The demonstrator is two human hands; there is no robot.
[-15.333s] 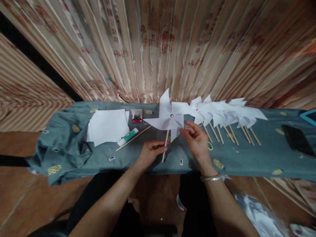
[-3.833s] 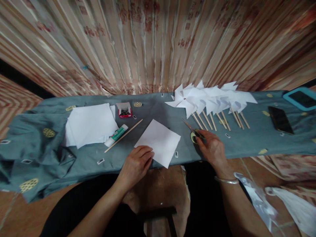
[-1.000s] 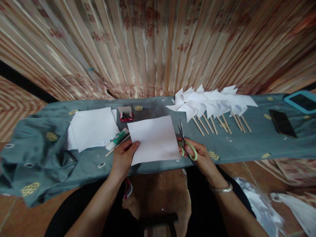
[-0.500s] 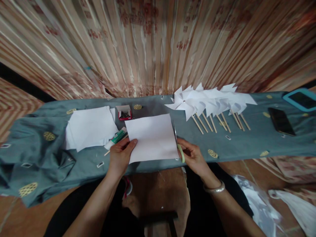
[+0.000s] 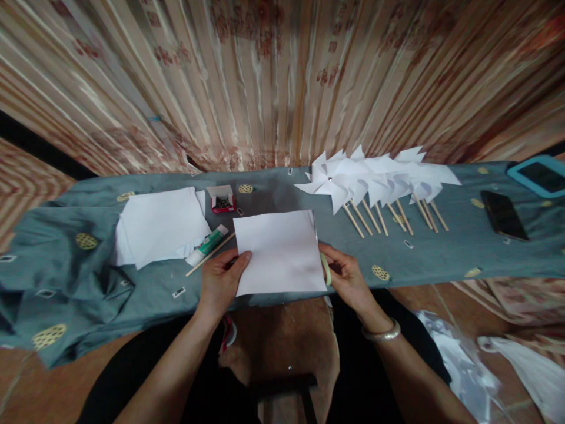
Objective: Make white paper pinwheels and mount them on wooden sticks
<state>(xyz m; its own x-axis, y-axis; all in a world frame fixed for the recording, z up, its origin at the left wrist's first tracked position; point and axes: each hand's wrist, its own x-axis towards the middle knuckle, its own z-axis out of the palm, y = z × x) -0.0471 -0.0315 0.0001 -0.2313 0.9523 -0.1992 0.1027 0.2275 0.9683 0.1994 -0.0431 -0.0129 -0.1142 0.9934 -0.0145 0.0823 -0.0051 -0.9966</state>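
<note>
A white sheet of paper [image 5: 278, 253] is held above the front of the table by my left hand [image 5: 224, 278], thumb on top at its left edge. My right hand [image 5: 346, 275] is closed on scissors [image 5: 325, 269] with pale green handles, at the sheet's right edge. The blades lie mostly behind the paper, with only a thin strip showing along that edge. Left of my left hand lie a green and white tube [image 5: 212, 240] and a thin wooden stick [image 5: 209, 254].
A stack of white paper [image 5: 163, 227] lies at the left, near a small red box [image 5: 221, 201] of dark small pieces. Several paper pinwheels [image 5: 379, 182] on sticks overlap at the back right. Farther right are a black phone [image 5: 503, 215] and a blue-framed device [image 5: 541, 176].
The paper has shifted slightly right and toward me with my left hand. Its right edge now covers more of the scissors, whose blades showed more before.
</note>
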